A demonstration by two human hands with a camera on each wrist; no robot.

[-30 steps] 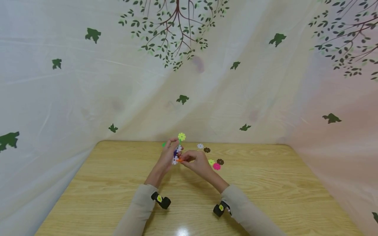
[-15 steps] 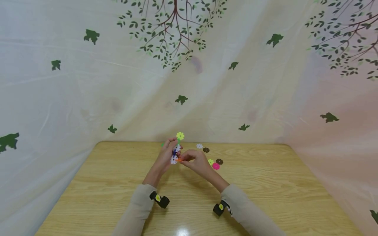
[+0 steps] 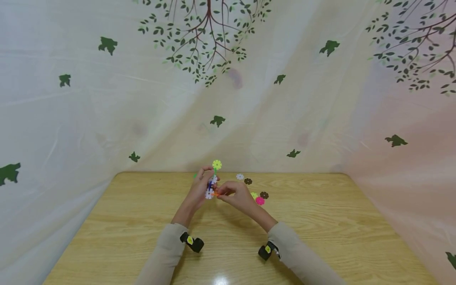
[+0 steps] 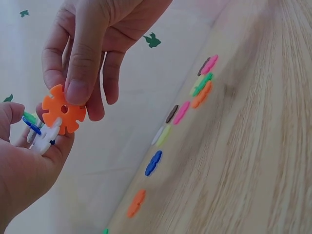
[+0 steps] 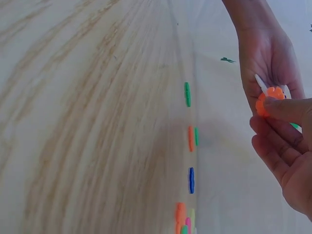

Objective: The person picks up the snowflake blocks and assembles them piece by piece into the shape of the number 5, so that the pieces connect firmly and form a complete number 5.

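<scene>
My left hand grips a chain of notched plastic discs above the table. A yellow disc tops the chain; below it come a green disc, a white disc, a blue disc and a lower white disc. Between thumb and fingers, my right hand pinches an orange disc. The orange disc's edge meets the lower white disc, the two standing crosswise. How deep their slots interlock cannot be told. Fingers partly cover the middle of the chain.
Loose notched discs lie on the wooden table: a pink disc, a brown disc, a white disc and several others. A blue disc and an orange one lie along the far part. A printed curtain hangs behind the table.
The hands keep nearly the same place and hold the same discs. The view has shifted slightly; the orange disc stays against the lower white disc throughout.
</scene>
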